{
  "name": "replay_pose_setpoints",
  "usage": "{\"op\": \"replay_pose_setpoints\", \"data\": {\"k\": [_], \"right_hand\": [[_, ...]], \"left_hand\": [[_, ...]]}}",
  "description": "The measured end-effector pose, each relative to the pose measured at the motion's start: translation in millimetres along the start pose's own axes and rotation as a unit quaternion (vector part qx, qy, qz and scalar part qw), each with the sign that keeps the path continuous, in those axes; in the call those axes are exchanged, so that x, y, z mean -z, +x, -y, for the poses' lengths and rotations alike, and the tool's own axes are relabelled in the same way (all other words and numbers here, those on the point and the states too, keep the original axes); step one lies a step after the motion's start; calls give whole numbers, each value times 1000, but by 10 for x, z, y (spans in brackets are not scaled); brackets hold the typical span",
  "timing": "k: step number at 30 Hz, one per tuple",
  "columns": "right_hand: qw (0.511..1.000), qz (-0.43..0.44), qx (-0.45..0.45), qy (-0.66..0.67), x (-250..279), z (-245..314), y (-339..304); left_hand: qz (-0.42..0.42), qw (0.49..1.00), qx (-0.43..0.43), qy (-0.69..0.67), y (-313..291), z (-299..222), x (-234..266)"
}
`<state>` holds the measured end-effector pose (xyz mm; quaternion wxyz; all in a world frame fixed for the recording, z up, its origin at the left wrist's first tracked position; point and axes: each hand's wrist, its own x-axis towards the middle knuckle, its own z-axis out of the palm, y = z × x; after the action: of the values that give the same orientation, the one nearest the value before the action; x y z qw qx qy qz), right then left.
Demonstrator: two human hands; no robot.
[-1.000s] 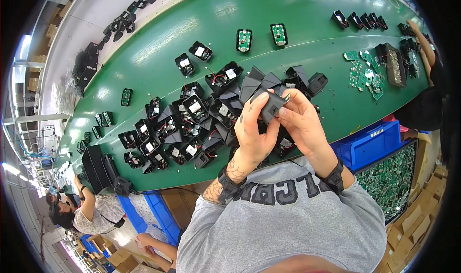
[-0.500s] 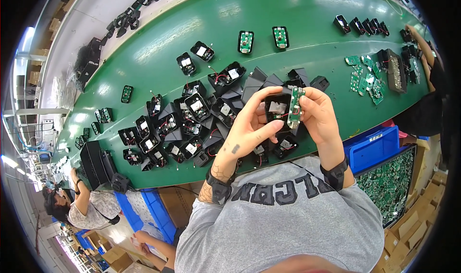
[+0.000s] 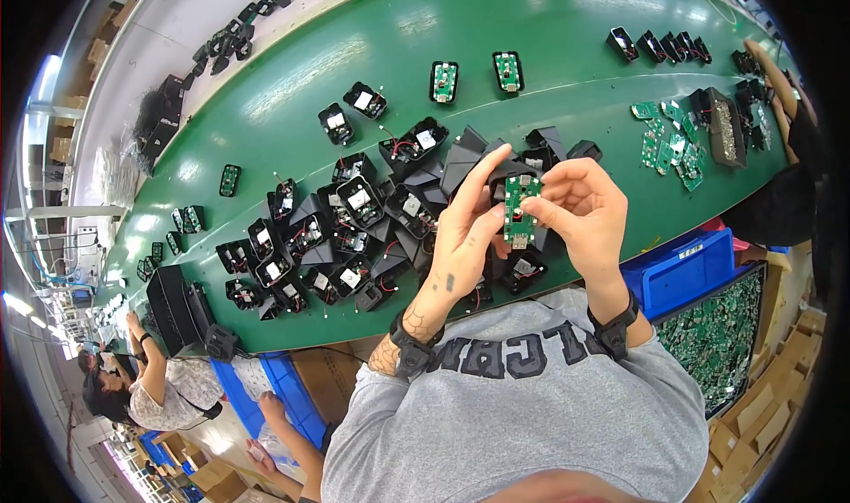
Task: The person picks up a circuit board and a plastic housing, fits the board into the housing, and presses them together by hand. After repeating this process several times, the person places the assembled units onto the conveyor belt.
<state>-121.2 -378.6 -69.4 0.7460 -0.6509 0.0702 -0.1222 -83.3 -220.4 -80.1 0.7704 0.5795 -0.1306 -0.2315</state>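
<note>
A green circuit board (image 3: 519, 228) lies over the opening of a small black plastic housing (image 3: 498, 189), almost covering it. My left hand (image 3: 465, 237) grips the housing from the left, its thumb beside the board's edge. With its thumb on the face of the board and fingers curled at the far right edge, my right hand (image 3: 584, 220) holds the board against the housing. The board hides the housing's inside. Just left of my hands is a heap of open black housings (image 3: 361, 198) with white parts and red wires inside.
Two housings with boards (image 3: 444, 81) stand farther back on the green table (image 3: 567, 25). Loose green boards (image 3: 677, 153) lie to the right, beside a black box (image 3: 728, 131). A blue bin (image 3: 682, 277) and a board-filled tray (image 3: 722, 335) sit by the near edge. Co-workers are at both sides.
The circuit board, held at a tilt beside the housing before, now lies over its opening. My right hand has moved left, and its thumb now rests on the board's face.
</note>
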Motion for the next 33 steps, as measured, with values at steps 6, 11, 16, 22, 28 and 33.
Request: {"op": "replay_pose_setpoints", "data": {"k": [6,11,16,22,28,33], "right_hand": [[999,17,-22,-38,20,35,74],[997,44,23,-59,-14,10,138],[976,146,-147,70,1,5,90],[989,140,-40,17,-56,-9,36],[979,200,-36,8,-106,-23,332],[988,71,54,-126,563,-520,1487]], "left_hand": [[11,1000,-17,-14,-52,4,-87],[16,999,7,-31,-75,29,-97],[12,999,-31,30,-86,144,-101],[-7,994,-52,97,-115,151,-116],[-58,953,-57,291,-49,-105,23],[-190,859,-78,470,361,-597,742]]}}
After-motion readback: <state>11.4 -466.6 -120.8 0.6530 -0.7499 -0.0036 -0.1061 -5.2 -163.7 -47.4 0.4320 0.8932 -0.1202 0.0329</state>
